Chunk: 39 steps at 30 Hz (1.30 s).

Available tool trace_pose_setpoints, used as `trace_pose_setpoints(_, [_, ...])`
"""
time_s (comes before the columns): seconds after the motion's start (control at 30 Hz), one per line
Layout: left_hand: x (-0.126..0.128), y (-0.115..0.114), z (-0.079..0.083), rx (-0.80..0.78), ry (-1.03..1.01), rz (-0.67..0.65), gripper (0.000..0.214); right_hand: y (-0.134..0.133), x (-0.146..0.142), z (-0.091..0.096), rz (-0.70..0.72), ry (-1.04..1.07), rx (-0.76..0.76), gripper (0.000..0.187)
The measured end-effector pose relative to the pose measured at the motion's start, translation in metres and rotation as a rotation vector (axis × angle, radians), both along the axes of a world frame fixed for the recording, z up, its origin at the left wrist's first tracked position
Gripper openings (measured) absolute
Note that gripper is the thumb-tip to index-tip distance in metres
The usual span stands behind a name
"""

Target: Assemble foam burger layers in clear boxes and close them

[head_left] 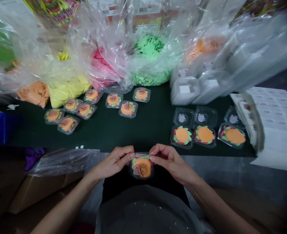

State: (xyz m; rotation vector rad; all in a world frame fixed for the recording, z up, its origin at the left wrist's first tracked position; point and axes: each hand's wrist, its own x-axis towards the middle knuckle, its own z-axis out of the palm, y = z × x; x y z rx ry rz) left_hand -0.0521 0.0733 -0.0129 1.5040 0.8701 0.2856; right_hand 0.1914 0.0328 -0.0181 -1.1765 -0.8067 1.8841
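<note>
Both my hands hold one small clear plastic container [142, 167] with an orange, green and red burger-shaped piece and a sticker inside. My left hand [116, 160] pinches its upper left edge, fingers closed. My right hand [169, 159] pinches its upper right edge, fingers closed. The container is close to my body, just below the front edge of the dark green table [138, 126].
Several closed, stickered containers [85, 110] lie at the table's left and middle. Three open filled containers [205, 135] sit at right, lids up. Stacks of empty containers [184, 89], sticker sheets [275, 113], and bags of green [149, 60], pink, yellow and orange dough line the back.
</note>
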Motion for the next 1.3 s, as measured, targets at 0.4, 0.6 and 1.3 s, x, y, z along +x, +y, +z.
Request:
trace_pose_setpoints(0.4, [0.011,-0.002,0.001,0.053,0.059,0.033,0.043,0.008,0.006,-0.006,0.107,-0.078,-0.018,0.024])
trace_pose_setpoints(0.6, [0.010,0.002,0.001,0.015,0.081,-0.010,0.043,0.003,0.002,-0.007,0.101,-0.113,0.045,0.025])
trace_pose_setpoints(1.3, [0.035,0.058,0.008,0.116,-0.010,-0.020,0.042,0.043,-0.009,-0.011,0.294,-0.062,0.118,0.039])
